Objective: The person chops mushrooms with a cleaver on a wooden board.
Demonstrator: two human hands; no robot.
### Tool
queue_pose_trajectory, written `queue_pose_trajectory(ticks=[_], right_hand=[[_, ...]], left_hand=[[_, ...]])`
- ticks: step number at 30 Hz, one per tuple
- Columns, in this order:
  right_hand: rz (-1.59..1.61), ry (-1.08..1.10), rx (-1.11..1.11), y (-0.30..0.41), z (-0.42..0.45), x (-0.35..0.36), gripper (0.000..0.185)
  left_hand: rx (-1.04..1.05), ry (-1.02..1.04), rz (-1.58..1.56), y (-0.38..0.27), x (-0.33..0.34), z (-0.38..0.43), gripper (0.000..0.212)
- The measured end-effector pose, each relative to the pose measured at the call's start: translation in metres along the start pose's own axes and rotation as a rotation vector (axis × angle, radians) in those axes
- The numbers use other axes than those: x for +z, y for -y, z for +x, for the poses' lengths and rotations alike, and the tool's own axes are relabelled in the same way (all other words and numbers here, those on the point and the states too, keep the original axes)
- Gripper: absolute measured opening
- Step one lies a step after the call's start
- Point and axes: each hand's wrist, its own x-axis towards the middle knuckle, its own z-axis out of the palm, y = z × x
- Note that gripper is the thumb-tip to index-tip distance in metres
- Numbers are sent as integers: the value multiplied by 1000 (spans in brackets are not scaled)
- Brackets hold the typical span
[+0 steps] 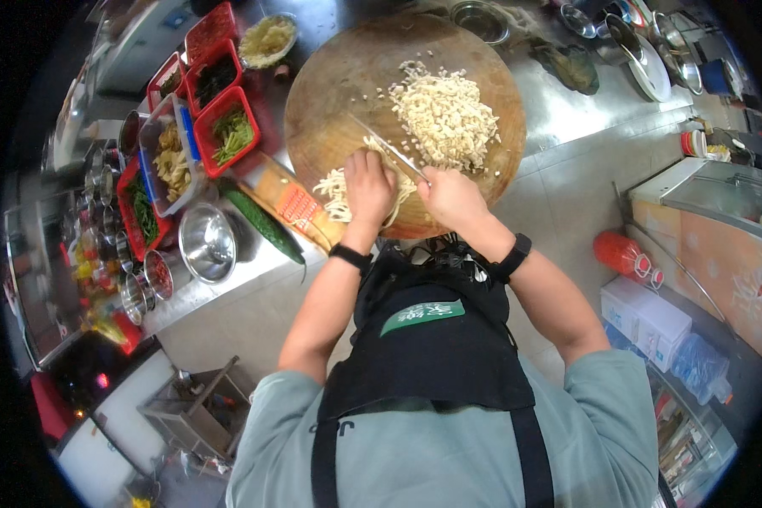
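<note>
My right hand (451, 198) is closed around the handle of a kitchen knife, whose blade (390, 151) angles up and left over a round wooden chopping board (330, 82). Beside the blade, my left hand (369, 187) presses with curled fingers on pale, noodle-like strips (334, 190) near the board's front edge. Some strips stick out on both sides of that hand. A heap of small pale diced pieces (447, 117) lies to the right of the blade. Loose bits are scattered at the heap's far and left sides.
On the metal counter at left stand red baskets (254, 143) of vegetables, a clear tub (193, 184) and a steel bowl (207, 243). A cucumber (263, 219) and a printed package (298, 206) lie close to the board. A metal bowl (481, 22) and dark cloth (568, 65) sit beyond.
</note>
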Motion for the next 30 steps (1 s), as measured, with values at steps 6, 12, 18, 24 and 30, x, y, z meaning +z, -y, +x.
queue_pose_trajectory(ticks=[6, 12, 18, 24, 30], right_hand=[[-38, 28, -58, 1, -7, -7, 26], [-73, 93, -87, -7, -10, -10, 27], [-66, 94, -111, 15, 45, 20, 29], [130, -39, -7, -3, 68, 10, 33], [165, -136, 45, -9, 18, -14, 36]], left_hand=[[-26, 49, 54, 1, -1, 1, 17], [-47, 59, 38, 4, 2, 0, 16], [-44, 92, 10, -2, -4, 3, 16], [-11, 66, 27, 7, -4, 6, 18], [-73, 53, -112, 11, -3, -5, 25]])
